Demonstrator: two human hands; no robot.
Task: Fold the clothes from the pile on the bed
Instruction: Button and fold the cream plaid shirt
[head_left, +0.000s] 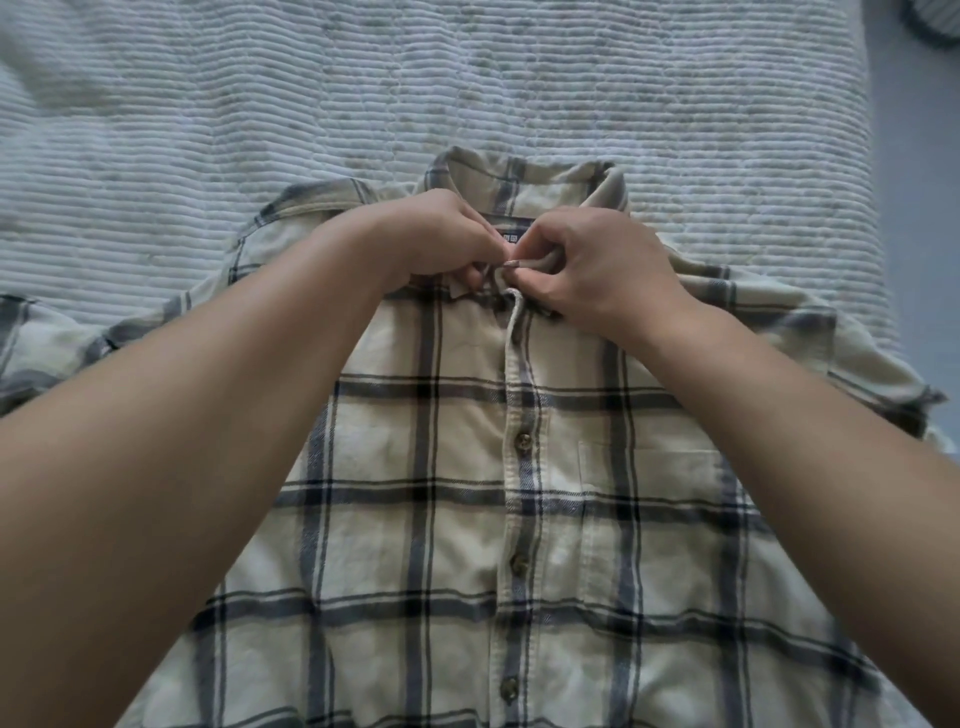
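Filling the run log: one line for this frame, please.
stage: buttoning at collar | shirt: flat on bed, front up | left hand: pinching placket top | right hand: pinching placket top | lower buttons: closed

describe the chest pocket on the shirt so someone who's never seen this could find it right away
A cream plaid shirt with dark checks lies face up on the ribbed bedspread, both hands pinching its collar. From the button placket down the middle, look to the image's right, below the right hand. The chest pocket is a stitched rectangular patch, the only pocket showing.
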